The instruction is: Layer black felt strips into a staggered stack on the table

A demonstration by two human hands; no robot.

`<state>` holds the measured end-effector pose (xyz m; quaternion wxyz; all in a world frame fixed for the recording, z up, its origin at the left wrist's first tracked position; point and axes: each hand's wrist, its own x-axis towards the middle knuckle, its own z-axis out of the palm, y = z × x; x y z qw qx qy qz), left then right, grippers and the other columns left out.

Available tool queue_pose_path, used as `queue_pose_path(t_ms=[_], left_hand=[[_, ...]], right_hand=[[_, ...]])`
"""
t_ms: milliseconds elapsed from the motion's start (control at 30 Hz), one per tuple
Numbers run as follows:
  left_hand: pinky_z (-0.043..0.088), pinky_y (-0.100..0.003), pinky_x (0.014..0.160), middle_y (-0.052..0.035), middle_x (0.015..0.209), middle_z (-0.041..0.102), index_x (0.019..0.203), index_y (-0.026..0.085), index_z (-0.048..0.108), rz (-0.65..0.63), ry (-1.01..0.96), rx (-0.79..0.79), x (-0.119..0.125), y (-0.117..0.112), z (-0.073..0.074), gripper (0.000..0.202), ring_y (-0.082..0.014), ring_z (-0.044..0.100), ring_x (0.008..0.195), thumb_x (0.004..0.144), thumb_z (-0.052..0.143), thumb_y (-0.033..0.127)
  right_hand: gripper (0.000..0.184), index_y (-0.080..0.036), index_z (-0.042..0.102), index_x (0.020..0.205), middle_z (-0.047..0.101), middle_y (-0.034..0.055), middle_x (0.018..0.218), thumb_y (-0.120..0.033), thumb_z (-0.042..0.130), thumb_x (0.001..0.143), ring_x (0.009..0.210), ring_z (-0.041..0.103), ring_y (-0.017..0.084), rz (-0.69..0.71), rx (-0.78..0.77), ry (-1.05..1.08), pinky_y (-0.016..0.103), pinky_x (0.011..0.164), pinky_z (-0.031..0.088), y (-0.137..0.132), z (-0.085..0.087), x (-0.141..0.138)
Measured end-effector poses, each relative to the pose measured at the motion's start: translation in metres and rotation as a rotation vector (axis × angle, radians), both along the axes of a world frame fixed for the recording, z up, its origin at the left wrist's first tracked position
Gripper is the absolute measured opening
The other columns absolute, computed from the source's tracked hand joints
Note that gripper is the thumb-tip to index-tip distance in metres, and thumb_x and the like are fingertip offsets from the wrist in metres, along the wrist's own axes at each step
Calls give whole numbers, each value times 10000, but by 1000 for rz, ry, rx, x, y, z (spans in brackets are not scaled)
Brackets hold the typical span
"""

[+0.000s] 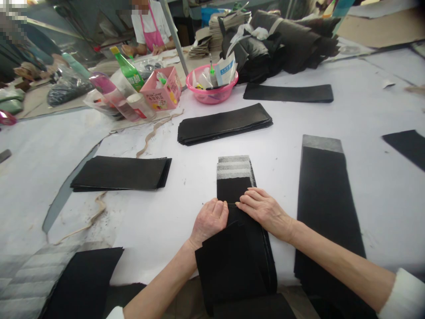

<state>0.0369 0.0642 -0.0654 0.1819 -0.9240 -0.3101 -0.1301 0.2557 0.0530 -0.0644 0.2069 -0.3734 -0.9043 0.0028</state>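
Note:
In the middle of the table lies a stack of long black strips [233, 189], its far ends stepped and showing grey-white bands. My left hand [210, 219] is closed at the left edge of the stack, thumb and fingers pinching the black strip on top. From the other side my right hand [265, 208] grips the same strip, its fingers bent and pressed together near the right edge. Between my fingertips runs a thin raised fold or edge across the strip. The near part of the strip [229, 266] hangs towards me, over the table's front edge.
Black stacks lie around: one at left [121, 173], one behind [224, 124], a long one at right [327, 199]. Behind stand a pink basin [212, 95], a pink box [162, 91] and a green bottle [128, 71]. Across the table is a person in a pink apron [152, 29].

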Motion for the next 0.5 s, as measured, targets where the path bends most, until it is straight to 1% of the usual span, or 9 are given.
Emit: queue_pose_path(t_ms=[133, 233, 400, 500], left_hand=[[510, -310, 654, -73, 807, 592, 1014, 78, 606, -30, 31, 35, -3, 0, -2, 146, -213, 612, 822, 877, 558, 70], [511, -309, 671, -73, 829, 595, 1090, 80, 597, -41, 56, 16, -5, 0, -3, 212, -213, 610, 837, 881, 555, 76], [507, -314, 705, -55, 826, 587, 1232, 135, 550, -46, 97, -31, -5, 0, 2, 322, -217, 607, 865, 910, 533, 125], [500, -324, 713, -57, 848, 586, 1274, 152, 530, -49, 121, -54, -5, 0, 5, 358, -233, 605, 897, 917, 540, 173]], right_hand=[[204, -145, 639, 1063, 646, 59, 955, -126, 461, 965, 976, 558, 176, 2, -7, 13, 404, 1013, 438, -1, 2, 4], [189, -136, 644, 1042, 645, 66, 933, -129, 474, 959, 980, 557, 188, -8, -8, 23, 397, 978, 459, -2, 3, 5], [198, -143, 642, 1037, 638, 64, 926, -126, 460, 962, 957, 555, 189, -13, -30, 10, 407, 974, 456, -3, 3, 3], [202, -145, 643, 1033, 634, 64, 937, -129, 453, 966, 973, 549, 193, -13, -30, -5, 410, 986, 447, -3, 2, 5]])
